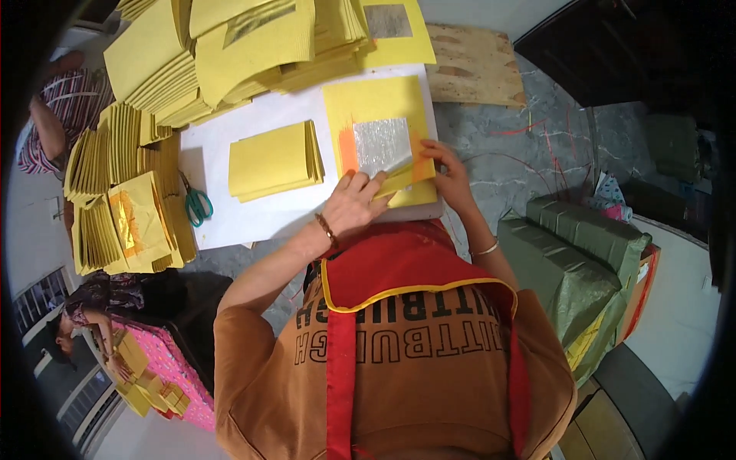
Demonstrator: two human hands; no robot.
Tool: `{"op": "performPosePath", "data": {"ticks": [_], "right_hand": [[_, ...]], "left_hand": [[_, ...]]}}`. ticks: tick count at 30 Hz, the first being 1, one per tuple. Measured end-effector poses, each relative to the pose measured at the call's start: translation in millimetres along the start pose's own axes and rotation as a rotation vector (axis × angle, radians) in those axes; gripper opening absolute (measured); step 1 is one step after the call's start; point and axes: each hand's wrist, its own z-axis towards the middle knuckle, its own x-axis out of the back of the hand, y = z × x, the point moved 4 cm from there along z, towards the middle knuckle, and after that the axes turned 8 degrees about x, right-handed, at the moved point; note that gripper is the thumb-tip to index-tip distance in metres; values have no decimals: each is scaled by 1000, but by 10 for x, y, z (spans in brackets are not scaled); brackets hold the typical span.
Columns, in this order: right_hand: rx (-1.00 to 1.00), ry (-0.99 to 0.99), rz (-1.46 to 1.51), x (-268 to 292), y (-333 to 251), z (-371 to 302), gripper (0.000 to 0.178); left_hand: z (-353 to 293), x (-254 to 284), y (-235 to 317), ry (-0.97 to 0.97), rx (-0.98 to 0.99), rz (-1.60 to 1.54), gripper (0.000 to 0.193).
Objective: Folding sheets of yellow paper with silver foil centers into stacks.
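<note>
A stack of yellow joss paper (382, 142) with a silver foil square and orange bands lies at the right side of the white table (268, 222). The near edge of its top sheet is lifted and bent over toward the foil. My left hand (354, 205) holds that fold at its left part, with fingers closed around it. At the fold's right end, my right hand (451, 175) pinches the paper's edge between thumb and fingers. A folded yellow bundle (274, 162) rests on the table left of the stack. Teal-handled scissors (198, 205) lie farther left.
Tall piles of folded yellow paper (157, 80) line the table's far and left sides. Green wrapped bales (563, 264) stand on the right. A wooden board (475, 65) lies beyond the table. Two other people (88, 314) are at the left, one handling yellow paper on a pink-covered table.
</note>
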Motion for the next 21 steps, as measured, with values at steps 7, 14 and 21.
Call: {"op": "performPosePath", "data": {"ticks": [7, 14, 21], "right_hand": [[-20, -32, 33, 44, 25, 17, 34], [-77, 168, 10, 55, -142, -20, 40], [-123, 152, -47, 74, -151, -95, 43]], "left_hand": [[38, 71, 20, 9, -13, -4, 37], [58, 106, -95, 14, -27, 1, 37], [65, 60, -92, 25, -95, 1, 43]]}}
